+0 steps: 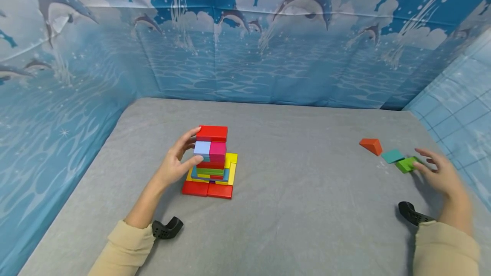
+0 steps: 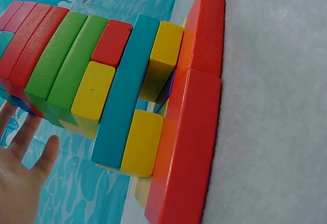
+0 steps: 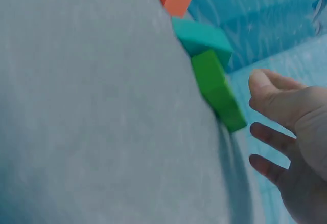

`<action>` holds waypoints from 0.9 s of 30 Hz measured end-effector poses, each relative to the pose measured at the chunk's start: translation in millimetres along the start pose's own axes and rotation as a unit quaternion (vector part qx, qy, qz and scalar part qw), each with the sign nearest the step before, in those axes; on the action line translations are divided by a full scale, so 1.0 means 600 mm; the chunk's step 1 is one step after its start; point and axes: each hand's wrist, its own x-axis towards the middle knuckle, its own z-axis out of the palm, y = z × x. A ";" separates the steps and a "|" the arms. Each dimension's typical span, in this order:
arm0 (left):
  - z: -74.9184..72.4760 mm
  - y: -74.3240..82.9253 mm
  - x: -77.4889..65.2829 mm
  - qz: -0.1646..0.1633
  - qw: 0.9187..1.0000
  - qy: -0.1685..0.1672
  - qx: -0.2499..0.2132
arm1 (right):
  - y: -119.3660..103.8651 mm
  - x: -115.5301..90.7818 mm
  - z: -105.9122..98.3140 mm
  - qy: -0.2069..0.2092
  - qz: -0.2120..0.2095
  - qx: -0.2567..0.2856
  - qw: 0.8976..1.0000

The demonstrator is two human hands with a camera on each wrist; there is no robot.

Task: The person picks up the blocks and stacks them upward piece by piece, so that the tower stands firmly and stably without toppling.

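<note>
In the head view a tower of coloured wooden blocks [image 1: 211, 171] stands left of centre, on two flat red blocks [image 1: 194, 188]. My left hand [image 1: 172, 163] is at its left side, thumb and fingers spread and fairly straight near the upper layers. A red block [image 1: 212, 133] tops the stack, above a light blue block [image 1: 202, 148] and a magenta block [image 1: 218, 151]. Far to the right, my right hand [image 1: 441, 173] hovers by a green block [image 1: 406, 165], fingers loosely bent. The right wrist view shows a gap between the fingertips and this green block [image 3: 217, 91].
Beside the green block lie a teal block [image 1: 393, 156] and an orange-red wedge block [image 1: 371, 145]. A grey cloth [image 1: 291, 191] covers the table. Blue dolphin-print curtains [image 1: 245, 67] hang along the back and sides. A black wrist mount [image 1: 167, 228] sits at the left cuff.
</note>
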 end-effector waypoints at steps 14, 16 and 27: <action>0.000 -0.004 -0.001 -0.010 1.000 -0.001 -0.002 | 0.021 -0.008 0.012 -0.045 0.056 -0.040 0.997; -0.001 -0.016 -0.001 -0.010 1.000 0.000 -0.001 | 0.023 -0.009 0.014 -0.035 0.057 -0.054 0.996; -0.006 -0.052 -0.003 -0.003 1.000 -0.005 -0.008 | -0.039 0.007 0.019 -0.048 0.012 -0.056 0.997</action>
